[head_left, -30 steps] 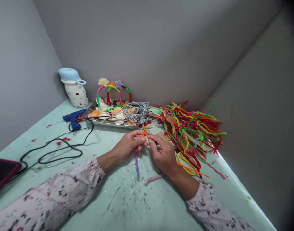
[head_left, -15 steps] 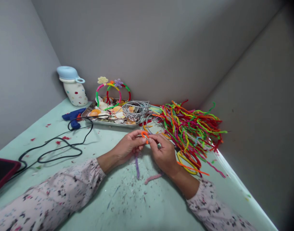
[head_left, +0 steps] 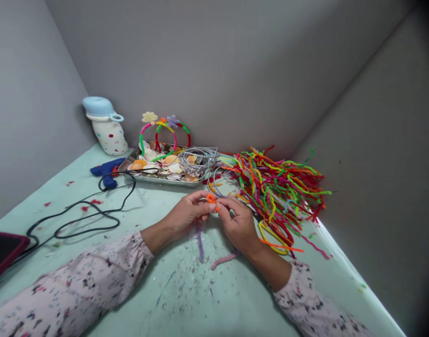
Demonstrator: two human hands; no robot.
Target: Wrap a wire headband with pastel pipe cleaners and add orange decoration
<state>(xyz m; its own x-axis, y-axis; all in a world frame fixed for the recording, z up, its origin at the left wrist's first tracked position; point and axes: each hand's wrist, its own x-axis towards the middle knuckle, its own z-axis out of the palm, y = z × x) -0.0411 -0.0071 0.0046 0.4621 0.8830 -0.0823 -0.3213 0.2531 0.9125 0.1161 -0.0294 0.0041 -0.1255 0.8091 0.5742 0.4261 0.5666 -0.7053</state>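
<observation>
Between my two hands a small piece of orange pipe cleaner [head_left: 211,199] is bent into a loop. My left hand [head_left: 188,213] pinches it from the left with thumb and forefinger. From the right, my right hand [head_left: 238,223] grips it in the same way, fingertips almost touching the left ones. A long orange tail [head_left: 287,247] shows beyond my right wrist. Below the hands lie a purple pipe cleaner [head_left: 200,244] and a pink pipe cleaner [head_left: 223,261], partly hidden.
A heap of coloured pipe cleaners [head_left: 280,182] lies right, with yellow-handled scissors [head_left: 270,238] beside it. Behind my hands, a metal tray [head_left: 161,181] holds shells, grey wire [head_left: 200,159] and flowered hoops [head_left: 175,135]. Left are a blue glue gun [head_left: 107,171], black cord [head_left: 88,231] and bottle [head_left: 111,135].
The orange loop has become smaller and tighter between my fingertips. Both hands have stayed in nearly the same place.
</observation>
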